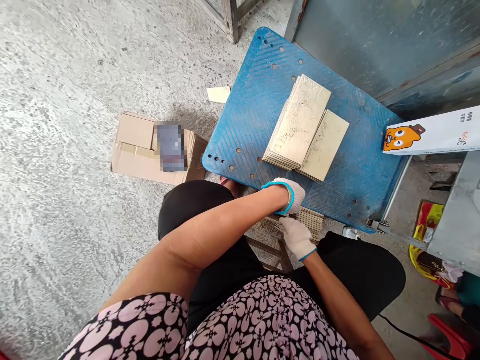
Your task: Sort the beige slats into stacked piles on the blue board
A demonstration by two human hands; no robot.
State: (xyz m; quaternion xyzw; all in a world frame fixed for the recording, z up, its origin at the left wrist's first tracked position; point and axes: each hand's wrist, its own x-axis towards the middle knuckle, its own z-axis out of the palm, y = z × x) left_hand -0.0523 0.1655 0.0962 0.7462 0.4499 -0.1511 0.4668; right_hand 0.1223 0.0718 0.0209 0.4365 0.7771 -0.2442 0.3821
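Both my hands wear white knit gloves. My left hand (289, 196) curls down over a stack of thin beige tiles (313, 222) standing on edge just below the blue cart's near edge. My right hand (296, 236) reaches into the same stack from below, fingers closed against the tiles. On the blue cart platform (243, 130) lies a flat pile of beige patterned tiles (298, 122), with one single tile (325, 145) leaning off its right side.
A flattened cardboard box (138, 150) lies on the concrete floor to the left. One loose tile (219, 94) rests beside the cart. A white printed box (435, 134) and grey metal cabinet (375, 45) stand right. A wooden stool frame (275, 252) sits between my knees.
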